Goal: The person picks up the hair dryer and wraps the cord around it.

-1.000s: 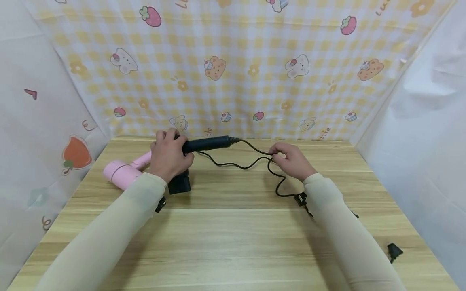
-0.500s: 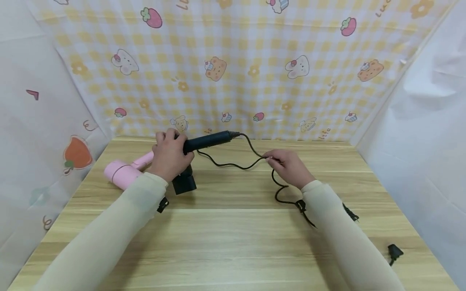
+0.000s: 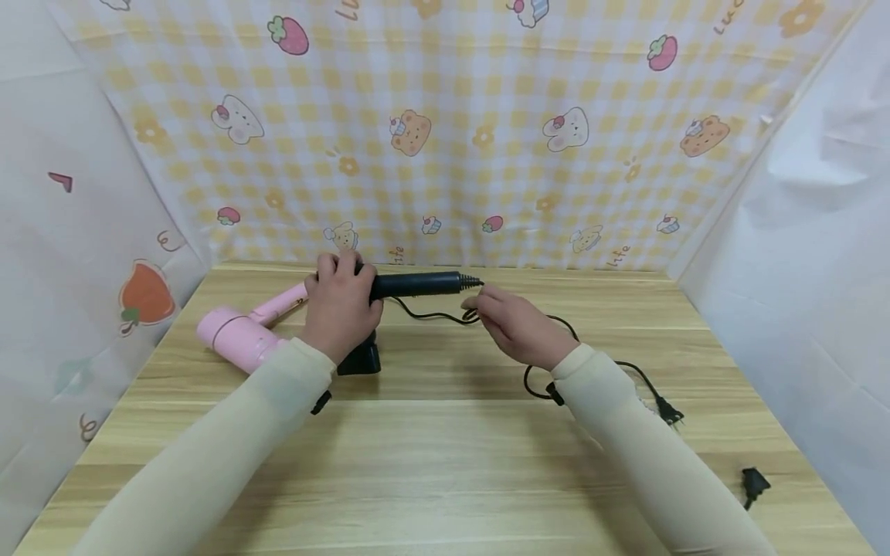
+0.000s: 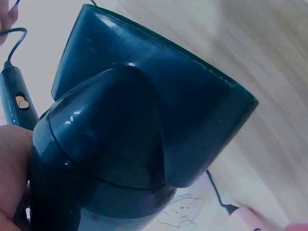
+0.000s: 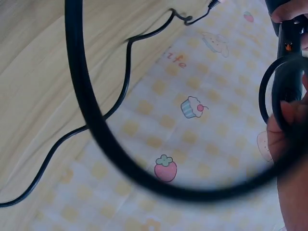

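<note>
A black hair dryer (image 3: pixel 420 283) is gripped by my left hand (image 3: pixel 342 309), its handle pointing right. In the left wrist view its flat nozzle (image 4: pixel 192 91) fills the middle, with a small switch on the handle behind. My right hand (image 3: pixel 518 328) pinches the dryer's black cord (image 5: pixel 79 91) close to the ribbed end of the handle. A loop of cord hangs from these fingers in the right wrist view. Left of my left hand, a pink hair dryer (image 3: pixel 236 338) lies on the table, partly hidden by my sleeve.
More black cord crosses the wooden table (image 3: pixel 431 479) behind and beside my right arm. One black plug (image 3: pixel 670 411) lies right of my right sleeve, another plug (image 3: pixel 754 483) nearer the right edge. A small black piece (image 3: pixel 321 402) shows beside my left sleeve. A patterned curtain (image 3: pixel 480 177) hangs behind.
My right hand has moved left along the cord to the handle's end, and the stretch between has shortened into a loop. My left hand and the black dryer have shifted slightly right.
</note>
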`<state>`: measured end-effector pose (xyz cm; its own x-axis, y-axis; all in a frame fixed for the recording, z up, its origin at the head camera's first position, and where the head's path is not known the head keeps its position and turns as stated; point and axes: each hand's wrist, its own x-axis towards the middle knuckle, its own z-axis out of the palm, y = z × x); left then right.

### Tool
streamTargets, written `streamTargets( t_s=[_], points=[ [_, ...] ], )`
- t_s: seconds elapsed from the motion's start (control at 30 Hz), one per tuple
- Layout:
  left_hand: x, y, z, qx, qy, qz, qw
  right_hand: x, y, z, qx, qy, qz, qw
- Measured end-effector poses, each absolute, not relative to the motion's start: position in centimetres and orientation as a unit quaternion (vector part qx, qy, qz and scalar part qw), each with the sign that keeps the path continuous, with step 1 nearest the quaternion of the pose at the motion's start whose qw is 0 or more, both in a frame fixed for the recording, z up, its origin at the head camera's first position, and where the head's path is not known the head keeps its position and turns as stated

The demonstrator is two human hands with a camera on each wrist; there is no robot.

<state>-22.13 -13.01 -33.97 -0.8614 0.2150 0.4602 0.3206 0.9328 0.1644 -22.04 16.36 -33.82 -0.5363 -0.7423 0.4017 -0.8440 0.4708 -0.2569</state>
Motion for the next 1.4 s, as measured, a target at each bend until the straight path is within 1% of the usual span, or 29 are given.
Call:
streamTargets(
  t_s=[0.17,0.27,0.43,0.6,0.73,0.93,1.03,1.2,1.4],
  points=[
    [-21.4,-12.2,-33.8,-0.18,-0.948,-0.092,0.247,-22.2,16.3,-33.3,0.441,-0.837,0.26,0.192],
    [-21.0,-12.0,-33.7,-0.195,-0.945,-0.097,0.244,-22.3,16.4,-33.0,0.401,-0.845,0.282,0.212],
    [-20.4,-11.6,-33.5,-0.212,-0.939,-0.113,0.245,-22.4,16.8,-32.7,0.323,-0.875,0.305,0.194],
    [-20.1,-11.5,-33.3,-0.224,-0.929,-0.132,0.265,-22.5,17.1,-32.6,0.266,-0.886,0.343,0.165],
    [-20.0,-11.5,-33.2,-0.231,-0.919,-0.151,0.28,-22.4,17.3,-32.6,0.248,-0.887,0.359,0.153],
    [-20.0,-11.3,-32.9,-0.234,-0.911,-0.163,0.298,-22.1,17.0,-33.1,0.249,-0.894,0.33,0.171],
    [-20.0,-11.2,-32.9,-0.224,-0.911,-0.161,0.306,-21.7,16.8,-33.3,0.244,-0.901,0.327,0.149],
    [-19.9,-11.0,-33.0,-0.209,-0.916,-0.144,0.31,-21.1,16.7,-33.7,0.21,-0.916,0.334,0.073],
    [-20.0,-11.0,-33.2,-0.199,-0.918,-0.144,0.31,-20.5,16.7,-34.1,0.194,-0.93,0.312,0.001]
  ],
)
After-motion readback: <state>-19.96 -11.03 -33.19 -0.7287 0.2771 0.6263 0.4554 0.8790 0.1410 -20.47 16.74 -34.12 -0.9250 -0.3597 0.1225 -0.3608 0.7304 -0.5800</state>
